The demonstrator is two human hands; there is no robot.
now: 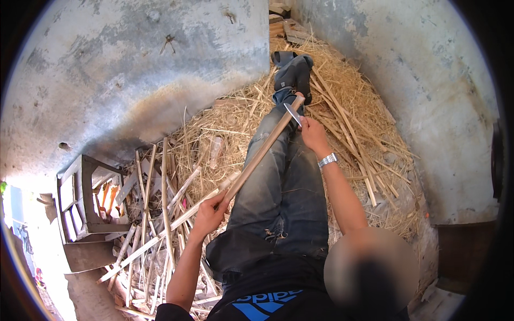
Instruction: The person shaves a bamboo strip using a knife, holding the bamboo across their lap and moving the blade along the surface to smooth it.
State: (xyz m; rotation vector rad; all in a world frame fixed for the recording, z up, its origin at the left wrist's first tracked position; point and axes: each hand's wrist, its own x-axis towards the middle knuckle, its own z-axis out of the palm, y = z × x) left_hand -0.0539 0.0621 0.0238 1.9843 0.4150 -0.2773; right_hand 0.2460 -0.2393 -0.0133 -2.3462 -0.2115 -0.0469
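Observation:
A long split wooden strip [263, 148], likely bamboo, slants across my outstretched legs, its far end near my shins. My left hand [210, 215] is closed around its lower part, beside my left thigh. In my right hand [315, 136] is a knife [293, 114], gripped by the handle, which my fingers hide. The blade lies across the strip close to its far end, pointing up and left. Whether the edge bites into the wood cannot be made out.
Shavings [348, 69] cover the ground around my legs. Several loose strips [342, 128] lie to the right, and more sticks [152, 208] are piled at the left beside a wooden frame [80, 198]. Grey walls [176, 48] stand ahead and at the right.

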